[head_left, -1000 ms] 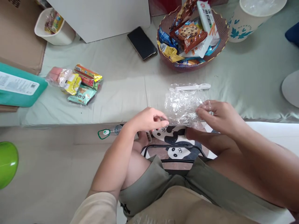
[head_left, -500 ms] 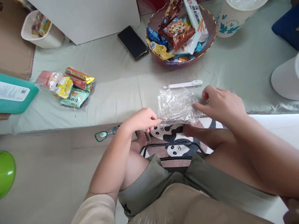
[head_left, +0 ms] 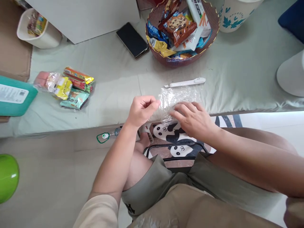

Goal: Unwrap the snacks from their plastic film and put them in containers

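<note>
A crinkled clear plastic bag (head_left: 166, 95) lies flat at the table's front edge. My left hand (head_left: 143, 109) is closed at the bag's left edge, thumb against curled fingers, apparently pinching that edge; the fingertips are partly hidden. Over the bag's lower right part rests my right hand (head_left: 193, 118), palm down, its fingers stretched out and a little spread. Just beyond the bag lies a white utility knife (head_left: 185, 83), touched by neither hand.
Behind the knife stands a bowl (head_left: 182, 61) of wrapped snacks, with a phone (head_left: 132, 40) to its left. Several snack packets (head_left: 74, 98) lie at the left. A paper cup (head_left: 234, 19) and a white container (head_left: 292, 74) stand on the right.
My right hand has moved left from the bag's right edge onto the bag, fingers now extended. My left hand has shifted up along the bag's left edge, still closed.
</note>
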Demonstrator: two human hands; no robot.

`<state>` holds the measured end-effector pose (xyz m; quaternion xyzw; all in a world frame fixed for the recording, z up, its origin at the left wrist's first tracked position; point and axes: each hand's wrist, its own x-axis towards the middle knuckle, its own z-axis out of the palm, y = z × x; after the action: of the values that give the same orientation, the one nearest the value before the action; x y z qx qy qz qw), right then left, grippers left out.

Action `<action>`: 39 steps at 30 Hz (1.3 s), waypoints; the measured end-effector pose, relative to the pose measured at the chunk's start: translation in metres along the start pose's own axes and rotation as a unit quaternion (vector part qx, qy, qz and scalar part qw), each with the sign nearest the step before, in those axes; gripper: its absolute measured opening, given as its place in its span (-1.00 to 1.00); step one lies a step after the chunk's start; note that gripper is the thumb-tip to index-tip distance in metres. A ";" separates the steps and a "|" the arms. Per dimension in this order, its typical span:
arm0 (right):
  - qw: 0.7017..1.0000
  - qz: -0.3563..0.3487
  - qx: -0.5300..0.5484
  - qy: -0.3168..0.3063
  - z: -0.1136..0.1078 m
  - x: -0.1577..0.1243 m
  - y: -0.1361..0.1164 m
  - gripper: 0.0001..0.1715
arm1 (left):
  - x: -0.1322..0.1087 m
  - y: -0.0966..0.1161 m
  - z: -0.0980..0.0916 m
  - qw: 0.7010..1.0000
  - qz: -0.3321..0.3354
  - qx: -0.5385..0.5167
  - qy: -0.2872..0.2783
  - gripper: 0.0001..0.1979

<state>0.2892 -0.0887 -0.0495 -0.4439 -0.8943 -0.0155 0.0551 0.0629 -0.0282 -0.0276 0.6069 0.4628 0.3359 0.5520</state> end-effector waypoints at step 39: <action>0.700 0.282 0.653 0.058 -0.026 0.036 0.028 -0.68 | 0.012 -0.018 0.006 0.979 0.024 -0.161 0.120 -0.31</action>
<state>0.2923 -0.0450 -0.0205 -0.5256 -0.5081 0.5632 0.3852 0.0688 -0.0202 -0.0472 0.4766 0.4509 0.4896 0.5744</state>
